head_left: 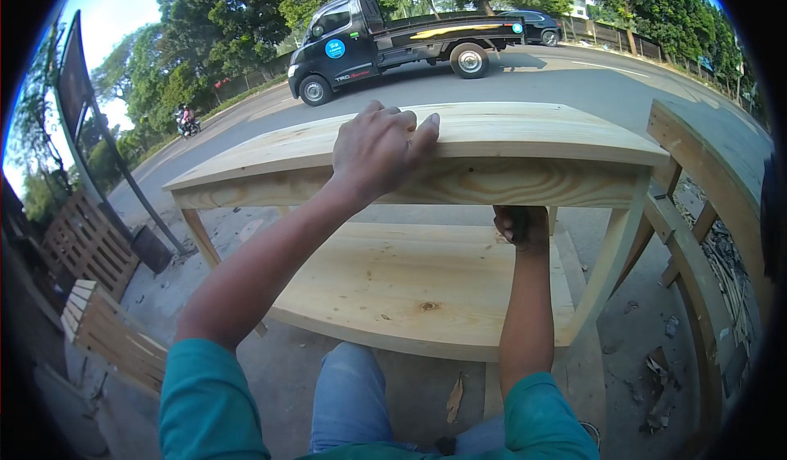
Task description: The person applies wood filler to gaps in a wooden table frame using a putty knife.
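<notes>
A pale wooden table (533, 136) with a lower shelf (385, 284) stands in front of me. My left hand (379, 146) is bent over the front edge of its top, fingers curled and thumb lying along the board. Under the front rail (492, 179), my right hand (533, 226) is closed around a dark object (516, 224). Only a small part of that object shows, and I cannot tell its kind. The rail hides whatever lies above the right hand.
Wooden frames (697, 239) stand close on the right. Slatted wooden pieces (115, 329) and a pallet (90, 243) are at the left. Beyond the table, a black pickup truck (393, 50) is on the road, with a motorbike (188, 124) farther left. Scraps litter the ground.
</notes>
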A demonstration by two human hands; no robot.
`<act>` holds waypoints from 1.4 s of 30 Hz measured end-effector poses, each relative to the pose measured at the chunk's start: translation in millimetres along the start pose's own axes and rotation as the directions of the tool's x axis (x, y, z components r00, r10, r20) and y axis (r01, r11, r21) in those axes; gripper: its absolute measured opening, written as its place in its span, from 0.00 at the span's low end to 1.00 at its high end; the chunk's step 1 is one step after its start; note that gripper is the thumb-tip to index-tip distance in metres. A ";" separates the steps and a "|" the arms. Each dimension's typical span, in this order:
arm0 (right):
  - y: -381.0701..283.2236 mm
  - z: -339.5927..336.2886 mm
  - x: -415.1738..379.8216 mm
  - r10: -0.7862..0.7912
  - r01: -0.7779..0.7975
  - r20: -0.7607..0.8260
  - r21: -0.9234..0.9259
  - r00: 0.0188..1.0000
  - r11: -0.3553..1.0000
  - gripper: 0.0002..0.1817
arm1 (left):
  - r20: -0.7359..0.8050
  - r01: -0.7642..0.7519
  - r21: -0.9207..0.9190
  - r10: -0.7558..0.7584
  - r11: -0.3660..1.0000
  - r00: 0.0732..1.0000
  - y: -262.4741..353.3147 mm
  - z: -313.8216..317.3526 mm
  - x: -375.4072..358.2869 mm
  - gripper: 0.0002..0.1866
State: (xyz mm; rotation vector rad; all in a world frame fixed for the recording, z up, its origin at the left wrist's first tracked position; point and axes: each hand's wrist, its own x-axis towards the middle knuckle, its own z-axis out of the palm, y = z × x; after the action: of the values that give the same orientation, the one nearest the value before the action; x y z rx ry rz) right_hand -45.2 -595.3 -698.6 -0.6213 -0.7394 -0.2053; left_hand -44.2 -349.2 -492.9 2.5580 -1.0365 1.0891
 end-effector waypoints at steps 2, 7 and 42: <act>0.3 4.5 0.2 -0.005 0.005 0.034 -0.002 0.999 1.000 0.25 | -0.006 -0.001 0.000 0.001 1.000 1.000 -1.5 2.0 1.2 0.28; -2.0 -12.7 -25.5 0.085 -0.083 0.028 -0.068 0.996 0.994 0.23 | 0.005 0.000 -0.002 0.000 1.000 1.000 -1.7 1.8 5.3 0.29; -26.4 150.0 8.1 -0.584 -0.289 0.194 -0.721 0.788 -0.630 0.18 | 0.076 0.061 -0.016 -0.059 0.998 0.995 -26.5 19.9 50.5 0.38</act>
State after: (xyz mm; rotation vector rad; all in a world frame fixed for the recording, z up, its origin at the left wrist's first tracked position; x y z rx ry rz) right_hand -134.4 -526.9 -595.6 -2.2824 0.3464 -1.7729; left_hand 9.4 -364.5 -469.6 2.6158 -0.9752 0.9704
